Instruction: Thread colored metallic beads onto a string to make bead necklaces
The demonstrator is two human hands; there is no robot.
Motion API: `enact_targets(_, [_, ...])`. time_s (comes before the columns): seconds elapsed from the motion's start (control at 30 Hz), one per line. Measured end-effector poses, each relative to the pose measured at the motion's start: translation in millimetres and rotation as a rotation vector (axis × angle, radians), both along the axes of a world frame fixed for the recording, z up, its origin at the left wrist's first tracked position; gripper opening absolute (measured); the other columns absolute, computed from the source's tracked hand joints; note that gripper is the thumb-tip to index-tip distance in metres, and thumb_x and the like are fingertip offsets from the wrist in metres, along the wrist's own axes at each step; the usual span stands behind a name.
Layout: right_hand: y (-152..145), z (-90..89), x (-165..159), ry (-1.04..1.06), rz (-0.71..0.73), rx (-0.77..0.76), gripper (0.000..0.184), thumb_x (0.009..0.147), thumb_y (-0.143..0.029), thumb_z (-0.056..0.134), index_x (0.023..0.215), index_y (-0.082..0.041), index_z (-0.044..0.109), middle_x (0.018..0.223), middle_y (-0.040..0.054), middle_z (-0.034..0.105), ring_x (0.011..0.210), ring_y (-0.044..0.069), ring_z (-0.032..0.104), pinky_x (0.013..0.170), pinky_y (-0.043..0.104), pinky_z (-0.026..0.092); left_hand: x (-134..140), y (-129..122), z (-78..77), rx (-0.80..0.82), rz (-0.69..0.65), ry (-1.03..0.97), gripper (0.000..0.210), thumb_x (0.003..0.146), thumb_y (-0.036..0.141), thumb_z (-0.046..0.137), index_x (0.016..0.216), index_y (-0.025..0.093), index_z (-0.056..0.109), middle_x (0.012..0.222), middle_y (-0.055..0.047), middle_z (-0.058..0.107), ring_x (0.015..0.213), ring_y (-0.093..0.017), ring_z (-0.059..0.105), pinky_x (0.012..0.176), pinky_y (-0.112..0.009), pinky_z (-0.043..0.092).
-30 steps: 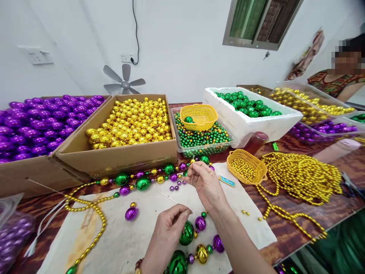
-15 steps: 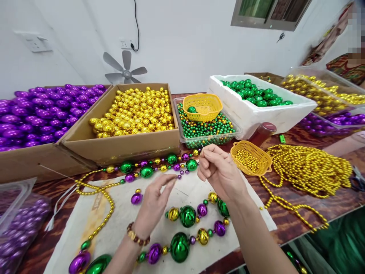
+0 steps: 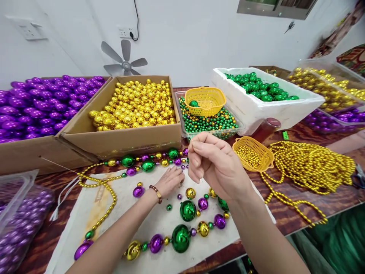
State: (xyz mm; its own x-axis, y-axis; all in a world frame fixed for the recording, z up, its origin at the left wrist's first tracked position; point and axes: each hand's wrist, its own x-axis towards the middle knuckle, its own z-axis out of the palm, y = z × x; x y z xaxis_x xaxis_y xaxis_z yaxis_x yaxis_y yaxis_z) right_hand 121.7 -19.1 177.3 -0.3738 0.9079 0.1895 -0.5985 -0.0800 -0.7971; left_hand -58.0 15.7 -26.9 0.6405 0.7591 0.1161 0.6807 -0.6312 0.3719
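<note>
My right hand (image 3: 215, 163) is raised over the cloth, thumb and forefinger pinched on a thin string whose tip barely shows. Low on the white cloth (image 3: 114, 224) lies my left hand (image 3: 169, 179), a beaded bracelet (image 3: 156, 193) at its wrist. Its fingers stretch out toward small purple beads (image 3: 183, 166). Between the hands and a strand of green, purple and gold balls (image 3: 180, 238) lie a gold ball (image 3: 190, 193), a small purple bead (image 3: 179, 196) and a small green bead (image 3: 169, 207). Another purple ball (image 3: 138, 191) sits left of my left hand.
Behind the cloth stand a carton of gold balls (image 3: 122, 137), purple balls (image 3: 42, 102), a tub of small beads (image 3: 184, 133) and a white foam box (image 3: 228, 102). A yellow basket (image 3: 266, 152), a lidded jar (image 3: 268, 129) and gold bead strings (image 3: 310, 167) lie right. Another person's arm (image 3: 346, 141) shows.
My left hand has reached forward and flattened onto the cloth. A gold ball and small beads now lie apart near the strand. My right hand has shifted slightly left, still pinching.
</note>
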Motion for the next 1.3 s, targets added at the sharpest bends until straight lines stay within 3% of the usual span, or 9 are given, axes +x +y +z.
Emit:
enact_targets(0.27, [14.5,0.4,15.1,-0.018,-0.081,-0.007,0.015,0.09,-0.019,0.057,0.076,-0.018,0.062,0.061,-0.0055,0.05,0.045,0.004,0.04,0.04,0.016,0.034,-6.8,-2.7,8.2,0.036,-0.023,0.024,0.014,0.089,0.011,0.047,0.084,0.018,0.058,0.088,-0.007,0.057,0.087,-0.022,0.044,0.079,-0.036,0.036])
enact_targets(0.4, [20.5,-1.1,19.4,-0.048,-0.133,0.035,0.014,0.09,-0.02,0.057,0.076,-0.02,0.062,0.062,-0.0056,0.051,0.046,0.005,0.042,0.043,0.018,0.035,-12.3,-3.7,25.3,0.058,0.091,-0.061,0.017,0.093,0.013,0.042,0.09,0.018,0.058,0.088,-0.006,0.058,0.086,-0.022,0.047,0.079,-0.036,0.038])
enact_targets(0.53, [25.3,-16.0,13.2,-0.105,-0.126,0.036,0.014,0.09,-0.021,0.058,0.077,-0.02,0.063,0.064,-0.0041,0.055,0.049,0.007,0.047,0.048,0.021,0.04,-14.7,-9.2,44.6,0.076,0.255,-0.207,0.022,0.096,0.018,0.038,0.105,0.018,0.058,0.096,-0.008,0.06,0.091,-0.021,0.053,0.082,-0.036,0.042])
enact_targets(0.6, [25.4,-25.4,8.9,-0.112,-0.119,0.003,0.014,0.09,-0.022,0.058,0.078,-0.02,0.064,0.065,-0.0039,0.056,0.05,0.007,0.048,0.049,0.021,0.04,-14.0,-17.2,51.9,-0.012,0.371,-0.417,0.022,0.096,0.023,0.041,0.107,0.019,0.059,0.096,-0.007,0.06,0.085,-0.019,0.057,0.075,-0.032,0.046])
enact_targets(0.67, [24.0,-33.6,4.5,-0.117,-0.119,-0.014,0.013,0.09,-0.021,0.058,0.078,-0.02,0.063,0.065,-0.004,0.057,0.051,0.007,0.05,0.05,0.021,0.04,-12.3,-28.2,57.2,-0.209,0.487,-0.7,0.021,0.093,0.03,0.048,0.105,0.02,0.061,0.088,-0.005,0.06,0.073,-0.016,0.059,0.062,-0.026,0.046])
enact_targets(0.8, [16.4,-51.2,-6.0,-0.232,-0.104,-0.005,0.014,0.09,-0.022,0.057,0.078,-0.02,0.063,0.067,-0.003,0.06,0.054,0.009,0.054,0.055,0.021,0.043,-9.6,-51.4,65.6,-0.595,0.603,-1.063,0.026,0.088,0.036,0.059,0.106,0.019,0.062,0.064,0.003,0.053,0.05,-0.008,0.043,0.044,-0.018,0.03])
enact_targets(0.9, [7.2,-73.7,-15.5,-0.387,-0.105,-0.007,0.015,0.091,-0.025,0.057,0.078,-0.02,0.063,0.072,-0.0011,0.063,0.065,0.012,0.059,0.064,0.025,0.047,-9.2,-63.8,75.8,-0.709,0.641,-1.238,0.027,0.087,0.035,0.062,0.108,0.019,0.063,0.066,0.004,0.046,0.05,-0.004,0.036,0.043,-0.016,0.021])
enact_targets(1.07, [-7.9,-107.5,-29.2,-0.569,-0.24,0.128,0.017,0.091,-0.02,0.056,0.076,-0.021,0.063,0.089,0.0021,0.062,0.09,0.019,0.057,0.083,0.031,0.043,-8.5,-74.5,93.1,-0.826,0.594,-1.368,0.034,0.088,0.032,0.061,0.121,0.024,0.06,0.072,0.004,0.043,0.049,-0.003,0.029,0.042,-0.018,0.012])
enact_targets(1.3, [-13.3,-107.4,-38.1,-0.617,-0.294,0.191,0.017,0.09,-0.013,0.054,0.077,-0.02,0.061,0.102,0.0025,0.059,0.101,0.018,0.056,0.089,0.032,0.041,-7.5,-80.9,94.3,-0.802,0.582,-1.338,0.032,0.093,0.032,0.055,0.124,0.025,0.06,0.067,0.006,0.038,0.044,-0.002,0.024,0.043,-0.022,0.012])
